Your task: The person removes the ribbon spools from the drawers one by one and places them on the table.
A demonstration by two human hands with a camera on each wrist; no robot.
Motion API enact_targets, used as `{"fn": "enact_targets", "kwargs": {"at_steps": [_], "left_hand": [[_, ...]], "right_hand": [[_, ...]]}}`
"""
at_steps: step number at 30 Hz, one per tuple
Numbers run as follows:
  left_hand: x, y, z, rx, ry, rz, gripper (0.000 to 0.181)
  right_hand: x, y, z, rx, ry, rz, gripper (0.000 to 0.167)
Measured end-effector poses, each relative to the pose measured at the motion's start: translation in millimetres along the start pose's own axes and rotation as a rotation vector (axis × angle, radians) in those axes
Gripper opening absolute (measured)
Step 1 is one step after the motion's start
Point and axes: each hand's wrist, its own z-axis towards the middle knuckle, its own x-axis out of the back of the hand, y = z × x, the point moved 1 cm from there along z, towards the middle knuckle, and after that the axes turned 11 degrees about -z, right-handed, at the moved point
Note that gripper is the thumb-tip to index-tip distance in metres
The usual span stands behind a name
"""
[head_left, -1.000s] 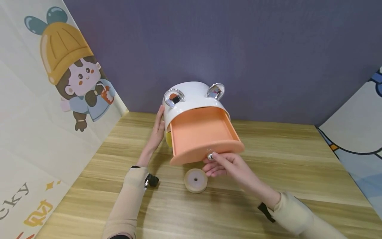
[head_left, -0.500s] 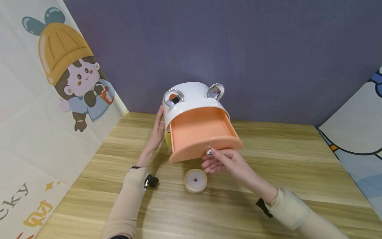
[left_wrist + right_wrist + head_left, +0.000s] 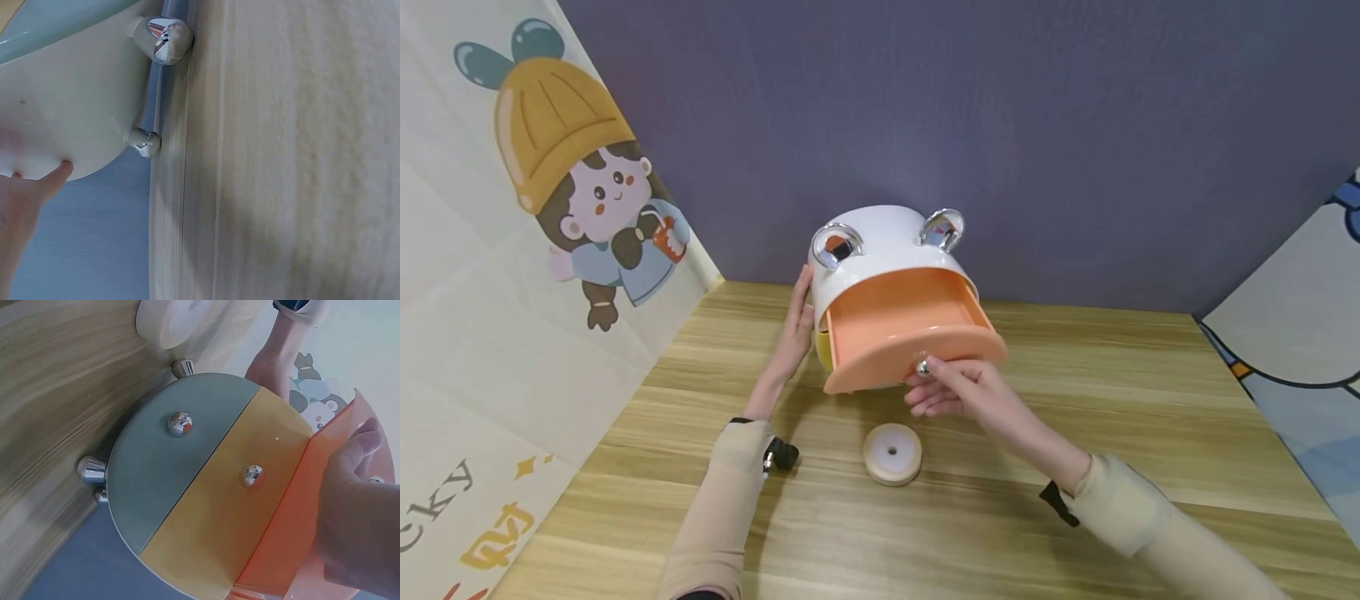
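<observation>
A round white drawer box [image 3: 883, 229] with two chrome ears stands at the back of the table. Its top orange drawer [image 3: 872, 364] juts partway out, and nothing lies in the part of it that shows. My right hand [image 3: 977, 392] pinches the drawer's silver knob [image 3: 922, 367] between thumb and finger. On the box's left side rests my left hand [image 3: 792, 337], fingers extended along the wall. Below the orange drawer, the right wrist view shows a yellow drawer [image 3: 212, 506] and a grey-green drawer [image 3: 162, 462], both flush in the box.
A pale round roll [image 3: 892, 454] with a small centre hole lies on the wood-grain table [image 3: 1075, 533] in front of the box. Chrome feet [image 3: 165, 40] hold the box up. A dark wall [image 3: 1037, 125] rises behind it; a printed panel [image 3: 460, 275] borders the left.
The orange drawer has slid some way back into the box, my right hand moving inward with its knob. My left hand, the box and the roll have kept their places.
</observation>
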Motion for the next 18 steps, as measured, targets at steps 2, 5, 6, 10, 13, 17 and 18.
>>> {"fn": "enact_targets", "kwargs": {"at_steps": [2, 5, 6, 10, 13, 17, 18], "left_hand": [[0.3, 0.5, -0.6, -0.001, -0.001, -0.002, 0.056], [0.6, 1.7, -1.9, 0.0, 0.004, 0.0, 0.056], [0.6, 2.1, -2.4, 0.002, 0.006, 0.001, 0.056], [0.5, 3.7, -3.2, 0.009, 0.009, -0.006, 0.056], [0.2, 4.7, -3.3, 0.011, 0.012, -0.004, 0.058], [-0.2, 5.4, -3.9, 0.01, 0.018, 0.001, 0.057], [-0.2, 5.6, -4.0, 0.013, 0.019, 0.003, 0.057]], "right_hand": [[1, 0, 1.9, 0.006, -0.004, 0.007, 0.055], [1, 0, 4.7, 0.012, -0.008, 0.022, 0.056], [1, 0, 5.8, 0.013, -0.01, 0.028, 0.056], [2, -2, 10.2, 0.006, 0.003, 0.043, 0.055], [2, -3, 14.1, -0.001, 0.014, 0.046, 0.055], [3, -5, 19.7, -0.008, 0.02, 0.051, 0.055], [3, -5, 21.0, -0.008, 0.021, 0.052, 0.055]]}}
